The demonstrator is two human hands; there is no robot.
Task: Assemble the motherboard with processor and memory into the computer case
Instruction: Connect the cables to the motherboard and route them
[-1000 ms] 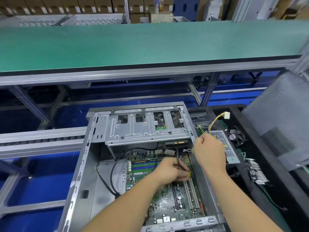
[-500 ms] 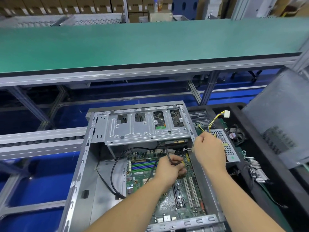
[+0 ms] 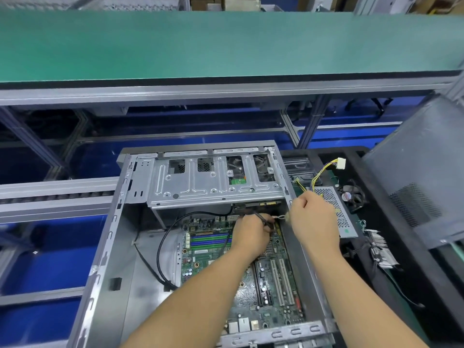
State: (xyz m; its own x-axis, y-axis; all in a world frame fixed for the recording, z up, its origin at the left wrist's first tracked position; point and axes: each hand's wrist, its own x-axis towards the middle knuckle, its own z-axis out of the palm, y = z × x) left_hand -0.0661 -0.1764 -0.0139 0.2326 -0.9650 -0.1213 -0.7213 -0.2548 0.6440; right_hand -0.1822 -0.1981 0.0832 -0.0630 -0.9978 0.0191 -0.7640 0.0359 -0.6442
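Green motherboard point(image 3: 241, 280) lies flat inside open grey computer case point(image 3: 118, 247), both hands at its far edge.
Left hand point(image 3: 251, 234) pinches thin black cable point(image 3: 261, 218); right hand point(image 3: 313, 222) fisted over case's right wall, fingers curled on small pale wire connector point(image 3: 281, 217).

Bright, even overhead lighting; soft shadows inside the open grey metal computer case point(image 3: 110, 247). Wide-angle distortion bows the green conveyor belt point(image 3: 226, 43); frame edges slightly blurred.
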